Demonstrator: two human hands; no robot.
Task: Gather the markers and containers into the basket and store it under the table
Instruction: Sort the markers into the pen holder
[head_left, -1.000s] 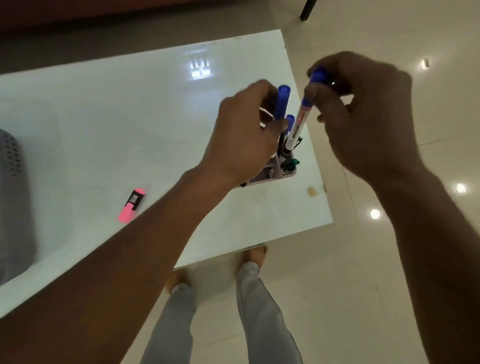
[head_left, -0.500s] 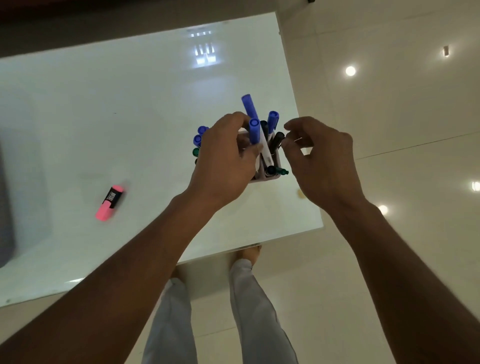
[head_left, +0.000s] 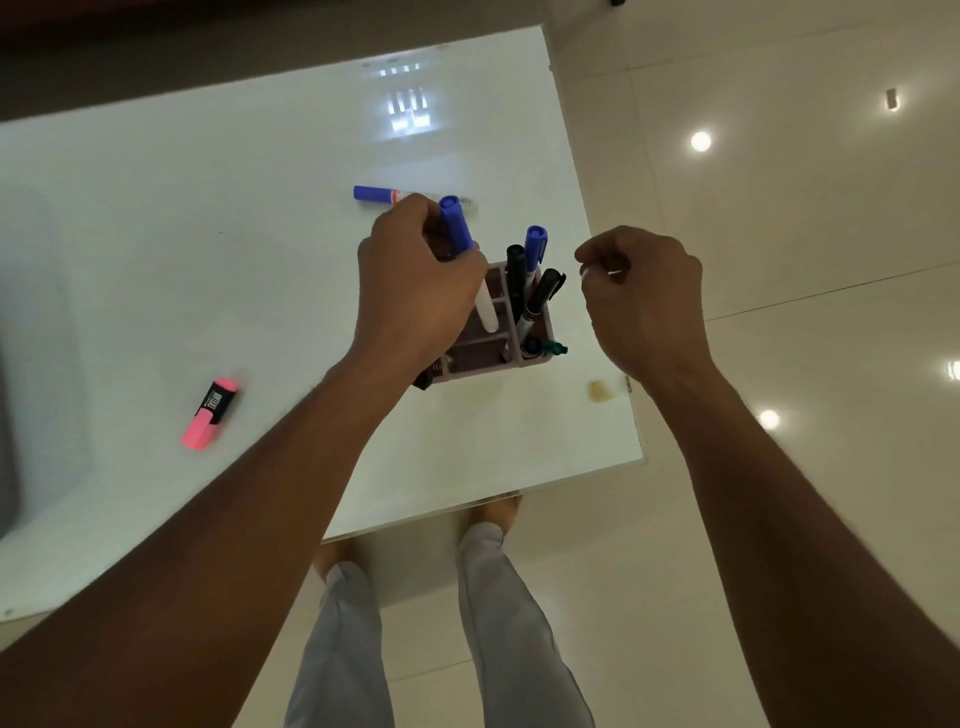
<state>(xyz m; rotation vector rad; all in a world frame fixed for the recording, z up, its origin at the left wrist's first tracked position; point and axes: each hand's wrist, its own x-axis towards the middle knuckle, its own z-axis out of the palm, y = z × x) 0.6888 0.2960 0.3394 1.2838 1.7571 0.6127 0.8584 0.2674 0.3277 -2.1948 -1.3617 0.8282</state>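
Left grip on marker, highlighter lettering unclear

purple divided container upright, holding markers; pink highlighter lying apart

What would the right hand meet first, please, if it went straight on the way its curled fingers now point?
Probably the black-capped pen leaning in the mauve plastic organiser; the right hand points leftward at it across a free gap, though depth is unclear.
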